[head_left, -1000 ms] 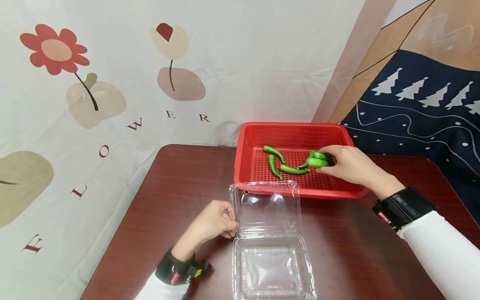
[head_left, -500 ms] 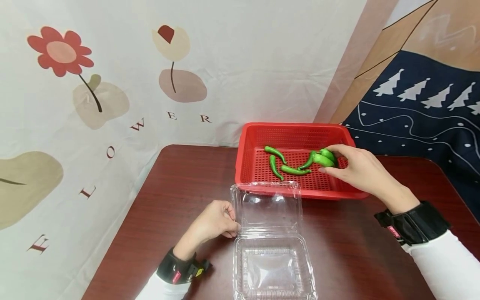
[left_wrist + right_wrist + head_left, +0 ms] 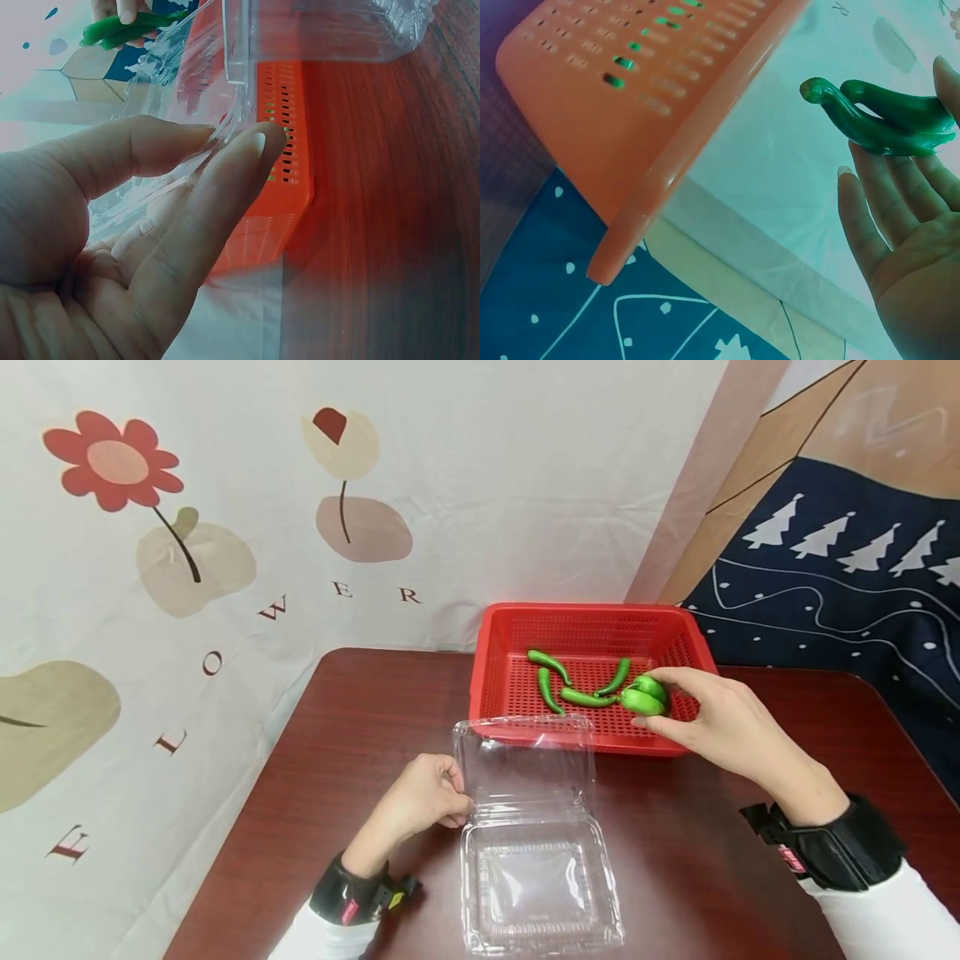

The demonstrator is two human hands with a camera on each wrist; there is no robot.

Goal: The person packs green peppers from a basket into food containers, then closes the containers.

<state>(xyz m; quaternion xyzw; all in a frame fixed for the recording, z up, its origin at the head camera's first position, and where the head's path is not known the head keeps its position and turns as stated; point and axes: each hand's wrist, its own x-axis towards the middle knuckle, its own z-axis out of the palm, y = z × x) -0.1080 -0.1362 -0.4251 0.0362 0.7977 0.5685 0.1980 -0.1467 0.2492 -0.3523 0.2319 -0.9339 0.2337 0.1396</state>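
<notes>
A shiny red-brown bench [image 3: 360, 718] with round back corners stands against a big, wrinkly white cloth [image 3: 510, 485]. The cloth has a red flower [image 3: 117, 462], a pale tulip [image 3: 341, 439] and letters [image 3: 272, 607] that spell FLOWER. On the right, past a pink stripe [image 3: 697, 485], there are tan shapes [image 3: 885, 427] and dark blue [image 3: 847, 647] with white trees [image 3: 776, 522] and wavy lines.

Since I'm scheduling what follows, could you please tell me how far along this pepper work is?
Done: the clear container is open. In hand: the left hand pinches its edge; the right hand holds at least two green peppers. Remaining, apparently: filling the container, which has no peppers in it; four other peppers lie in the red basket.
</notes>
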